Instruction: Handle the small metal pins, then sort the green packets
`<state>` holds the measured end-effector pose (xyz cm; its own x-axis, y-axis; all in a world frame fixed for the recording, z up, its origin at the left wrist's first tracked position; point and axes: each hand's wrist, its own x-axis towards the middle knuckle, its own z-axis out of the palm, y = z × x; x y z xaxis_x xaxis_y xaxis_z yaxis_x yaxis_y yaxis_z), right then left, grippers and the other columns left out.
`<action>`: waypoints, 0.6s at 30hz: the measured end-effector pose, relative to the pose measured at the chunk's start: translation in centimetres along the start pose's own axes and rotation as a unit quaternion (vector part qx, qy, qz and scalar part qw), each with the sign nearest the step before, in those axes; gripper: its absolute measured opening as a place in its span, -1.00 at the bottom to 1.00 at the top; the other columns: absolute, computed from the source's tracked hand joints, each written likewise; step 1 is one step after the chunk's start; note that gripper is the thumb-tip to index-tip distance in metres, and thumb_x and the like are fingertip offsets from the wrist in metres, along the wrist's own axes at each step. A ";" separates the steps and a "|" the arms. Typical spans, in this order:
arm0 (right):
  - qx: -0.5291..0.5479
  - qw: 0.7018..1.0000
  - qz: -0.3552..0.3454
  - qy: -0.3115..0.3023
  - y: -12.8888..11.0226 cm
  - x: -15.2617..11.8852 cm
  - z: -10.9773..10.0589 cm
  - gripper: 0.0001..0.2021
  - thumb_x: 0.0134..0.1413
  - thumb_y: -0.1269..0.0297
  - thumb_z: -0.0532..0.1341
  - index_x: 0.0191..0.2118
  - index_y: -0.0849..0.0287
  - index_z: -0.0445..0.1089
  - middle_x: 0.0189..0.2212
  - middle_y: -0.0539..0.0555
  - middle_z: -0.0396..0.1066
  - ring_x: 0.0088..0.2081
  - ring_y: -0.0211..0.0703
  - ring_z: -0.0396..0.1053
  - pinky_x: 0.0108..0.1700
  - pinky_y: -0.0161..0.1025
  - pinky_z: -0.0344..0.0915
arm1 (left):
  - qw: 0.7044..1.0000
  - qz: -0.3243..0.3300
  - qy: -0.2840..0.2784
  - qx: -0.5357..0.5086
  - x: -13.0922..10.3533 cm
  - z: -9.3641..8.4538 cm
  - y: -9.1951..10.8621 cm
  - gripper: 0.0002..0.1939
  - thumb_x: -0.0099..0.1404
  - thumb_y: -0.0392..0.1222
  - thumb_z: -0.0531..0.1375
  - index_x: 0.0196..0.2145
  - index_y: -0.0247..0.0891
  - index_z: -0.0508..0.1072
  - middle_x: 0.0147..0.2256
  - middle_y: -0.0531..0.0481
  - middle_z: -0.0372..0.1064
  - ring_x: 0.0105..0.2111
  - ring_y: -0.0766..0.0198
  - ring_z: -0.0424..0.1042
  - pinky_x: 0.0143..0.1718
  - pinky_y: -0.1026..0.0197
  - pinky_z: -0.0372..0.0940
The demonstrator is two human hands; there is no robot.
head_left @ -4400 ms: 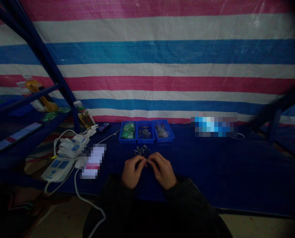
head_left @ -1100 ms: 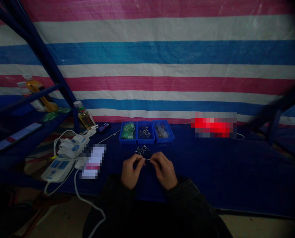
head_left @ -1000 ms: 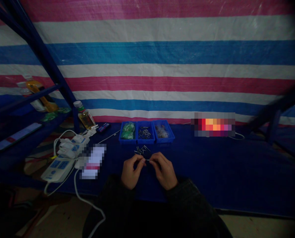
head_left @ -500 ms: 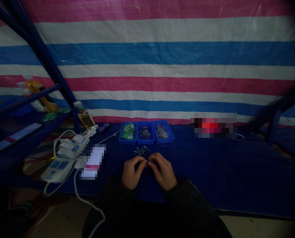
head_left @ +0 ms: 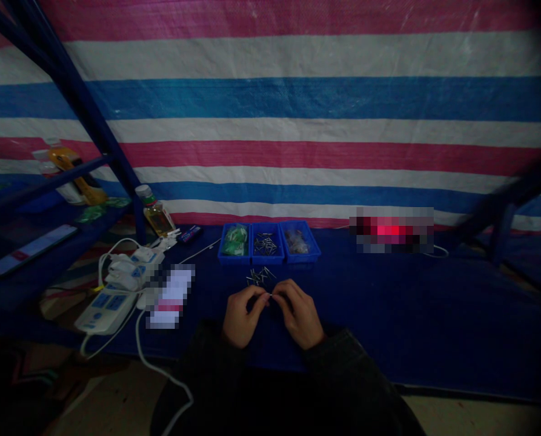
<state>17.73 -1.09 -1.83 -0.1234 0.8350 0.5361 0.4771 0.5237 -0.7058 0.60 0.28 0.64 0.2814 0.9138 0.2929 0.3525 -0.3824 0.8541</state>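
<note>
My left hand and my right hand meet fingertip to fingertip over the blue table. Each is closed in a pinch, and a small thin piece shows between them, too small to name. Just beyond my fingers lies a loose pile of thin metal pins. Behind it three blue trays stand side by side: the left tray holds green bags, the middle tray metal pins, the right tray small pieces in clear plastic.
At the left lie a blurred-out phone and a white power strip with plugs and cables. A bottle stands behind them beside a blue metal frame. A pixelated red-lit object is at the back right.
My fingertips have drawn very slightly closer together, and less of the thin piece shows between them.
</note>
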 end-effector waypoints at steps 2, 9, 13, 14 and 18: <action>-0.003 1.000 0.005 0.000 0.0 0.0 0.0 -0.86 0.37 0.43 0.08 -0.19 0.10 0.35 -0.26 0.08 0.42 -0.23 -0.11 0.44 -0.13 -0.20 0.35 | 1.000 -0.002 0.004 0.000 0.0 0.0 0.0 -0.81 0.44 -0.18 0.18 -0.33 -0.23 0.53 -0.38 0.02 0.54 -0.32 0.23 0.54 -0.20 0.25 0.31; -0.023 0.999 0.023 0.015 0.1 0.1 -0.2 -0.82 0.40 0.37 0.06 -0.27 0.11 0.33 -0.32 0.06 0.40 -0.28 -0.12 0.42 -0.18 -0.21 0.31 | 1.000 0.000 0.026 -0.006 0.0 0.0 -0.1 -0.81 0.42 -0.18 0.20 -0.35 -0.25 0.53 -0.40 0.02 0.53 -0.35 0.24 0.52 -0.22 0.25 0.31; -0.015 0.999 0.021 0.023 -0.1 0.1 -0.3 -0.83 0.40 0.35 0.07 -0.25 0.10 0.35 -0.33 0.06 0.42 -0.29 -0.12 0.43 -0.20 -0.22 0.31 | 0.999 -0.007 0.037 -0.005 0.0 -0.1 0.0 -0.79 0.42 -0.16 0.19 -0.36 -0.24 0.52 -0.41 0.03 0.52 -0.37 0.24 0.52 -0.24 0.25 0.31; -0.012 0.999 0.020 0.022 -0.1 0.1 -0.3 -0.86 0.39 0.35 0.08 -0.21 0.10 0.36 -0.32 0.06 0.43 -0.27 -0.11 0.44 -0.19 -0.21 0.32 | 0.999 -0.010 0.040 -0.005 0.0 -0.1 -0.1 -0.79 0.43 -0.15 0.19 -0.36 -0.24 0.52 -0.42 0.03 0.52 -0.37 0.24 0.51 -0.25 0.25 0.31; -0.014 1.000 0.014 0.016 -0.1 -0.1 -0.1 -0.88 0.38 0.37 0.09 -0.10 0.10 0.36 -0.27 0.07 0.43 -0.25 -0.10 0.44 -0.20 -0.21 0.32 | 0.999 -0.015 0.046 -0.009 0.0 -0.2 -0.2 -0.78 0.44 -0.14 0.18 -0.36 -0.25 0.51 -0.42 0.03 0.51 -0.37 0.23 0.52 -0.25 0.25 0.31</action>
<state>17.81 -1.19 -1.76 -0.0816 0.8435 0.5309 0.5046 0.4943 -0.7078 0.38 0.37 0.59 0.1871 0.9341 0.3042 0.3437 -0.3523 0.8705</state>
